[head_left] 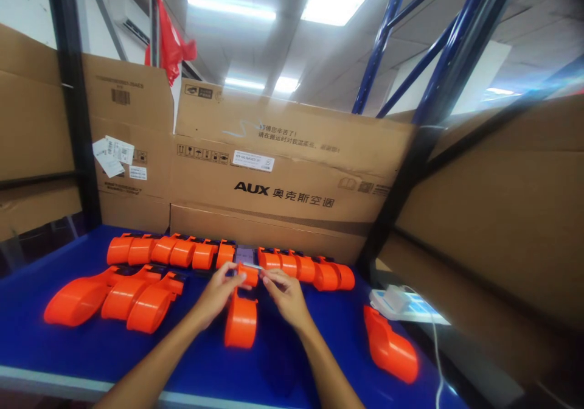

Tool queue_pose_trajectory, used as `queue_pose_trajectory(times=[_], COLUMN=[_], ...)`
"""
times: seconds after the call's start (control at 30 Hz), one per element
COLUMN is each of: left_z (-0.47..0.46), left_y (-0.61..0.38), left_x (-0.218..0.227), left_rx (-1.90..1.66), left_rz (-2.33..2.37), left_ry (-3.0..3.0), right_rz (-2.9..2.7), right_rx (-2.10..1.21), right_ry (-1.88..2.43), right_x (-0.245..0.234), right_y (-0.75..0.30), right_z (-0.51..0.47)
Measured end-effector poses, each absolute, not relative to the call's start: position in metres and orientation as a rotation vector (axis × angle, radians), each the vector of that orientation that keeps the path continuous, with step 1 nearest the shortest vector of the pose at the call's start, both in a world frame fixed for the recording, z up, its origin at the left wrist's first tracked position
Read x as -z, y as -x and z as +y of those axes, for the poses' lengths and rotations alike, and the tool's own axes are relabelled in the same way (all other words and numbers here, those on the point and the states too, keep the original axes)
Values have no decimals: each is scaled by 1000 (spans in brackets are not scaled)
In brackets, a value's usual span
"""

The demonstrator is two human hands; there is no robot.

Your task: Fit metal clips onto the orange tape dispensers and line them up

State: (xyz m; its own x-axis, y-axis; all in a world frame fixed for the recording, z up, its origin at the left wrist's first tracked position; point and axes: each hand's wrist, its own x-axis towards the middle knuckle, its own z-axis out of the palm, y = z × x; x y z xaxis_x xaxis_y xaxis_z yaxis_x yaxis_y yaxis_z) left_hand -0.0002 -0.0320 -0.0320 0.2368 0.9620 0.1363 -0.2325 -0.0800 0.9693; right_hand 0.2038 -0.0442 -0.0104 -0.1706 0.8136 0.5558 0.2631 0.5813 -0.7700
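Note:
An orange plastic tape dispenser lies on the blue table between my forearms. My left hand pinches its far end, fingers closed on the orange head. My right hand pinches a thin grey metal strip at that same end, fingers pressed together. Both hands meet just in front of a row of orange dispensers.
A row of several orange dispensers runs along the table's back, with three more at the left and one at the right. Cardboard boxes wall the back and sides. A white device with cable lies right.

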Motion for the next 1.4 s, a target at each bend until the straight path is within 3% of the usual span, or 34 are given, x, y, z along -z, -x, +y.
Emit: queue_pose_trajectory(times=[0.43, 0.6, 0.87, 1.4], left_z=[-39, -31, -26, -33], left_y=[2, 20, 24, 19], left_x=[17, 10, 14, 6], left_rx=[-1304, -1513, -1513, -1532], left_rz=[776, 811, 805, 834], left_ry=[-1125, -835, -710, -771], right_rz=[-1817, -1974, -2365, -2335], right_rx=[-599, -383, -54, 9], right_ry=[880, 1011, 1205, 1248], right_x=[14, 15, 13, 21], right_y=[-199, -191, -183, -181], right_z=[-47, -55, -61, -50])
